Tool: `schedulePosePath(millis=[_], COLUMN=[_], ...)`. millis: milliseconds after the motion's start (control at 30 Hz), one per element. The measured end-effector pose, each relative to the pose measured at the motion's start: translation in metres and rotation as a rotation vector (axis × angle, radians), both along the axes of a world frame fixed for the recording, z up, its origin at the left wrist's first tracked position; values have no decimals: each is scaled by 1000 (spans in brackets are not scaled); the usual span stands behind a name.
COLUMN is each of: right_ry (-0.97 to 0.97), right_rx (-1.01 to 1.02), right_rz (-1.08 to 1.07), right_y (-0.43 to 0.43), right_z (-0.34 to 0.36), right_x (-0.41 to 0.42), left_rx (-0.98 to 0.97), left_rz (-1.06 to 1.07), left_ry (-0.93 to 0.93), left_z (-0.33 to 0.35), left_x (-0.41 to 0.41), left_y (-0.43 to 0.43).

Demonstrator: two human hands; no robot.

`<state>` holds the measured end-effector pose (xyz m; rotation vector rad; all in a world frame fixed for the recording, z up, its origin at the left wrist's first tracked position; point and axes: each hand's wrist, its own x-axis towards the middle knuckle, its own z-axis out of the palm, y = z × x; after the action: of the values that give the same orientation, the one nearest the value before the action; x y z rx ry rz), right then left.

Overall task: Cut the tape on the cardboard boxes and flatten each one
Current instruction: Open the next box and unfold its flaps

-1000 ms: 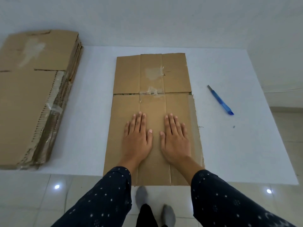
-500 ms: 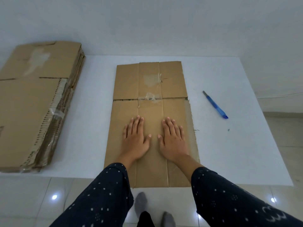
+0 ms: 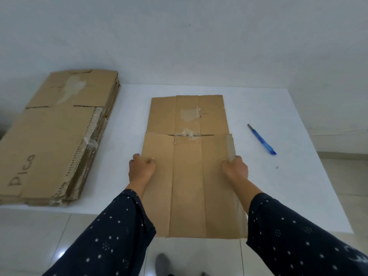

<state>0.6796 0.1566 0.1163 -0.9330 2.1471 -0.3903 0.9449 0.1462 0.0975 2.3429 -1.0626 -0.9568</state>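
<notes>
While the flat brown cardboard box (image 3: 187,186) lies along the white table (image 3: 278,196), near end overhanging, the left hand (image 3: 141,169) has its grip clamped on the box's left edge and the right hand (image 3: 237,169) on its right edge. This box looks finished: torn clear tape (image 3: 188,134) curls at its middle seam. Right of it, apart, rests the blue utility knife (image 3: 261,139). Far left, a stack of flattened brown boxes (image 3: 55,136) suggests most work is done; no standing box shows.
</notes>
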Motion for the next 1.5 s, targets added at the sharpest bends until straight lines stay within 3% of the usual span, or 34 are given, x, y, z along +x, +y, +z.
schedulePosePath(millis=[200,467,800,1133,1500], right_ry=[42,120,-39,-238,-87], right_rx=[-141,-355,-485,-383,-209], right_rz=[-21,-115,-100,12,124], right_y=[11,3,-38,-65,-81], right_z=[23,80,146,115,68], right_x=[18,92,282,442,455], left_rx=[-73,-313,-423,-354,-168], left_rz=[16,-105,-85,-29,-126], left_ry=[254,117,-26,-204,-242], left_z=[17,94,183,147,74], left_x=[14,60,261,438,473], left_y=[-2,-22,-55,-70,-82])
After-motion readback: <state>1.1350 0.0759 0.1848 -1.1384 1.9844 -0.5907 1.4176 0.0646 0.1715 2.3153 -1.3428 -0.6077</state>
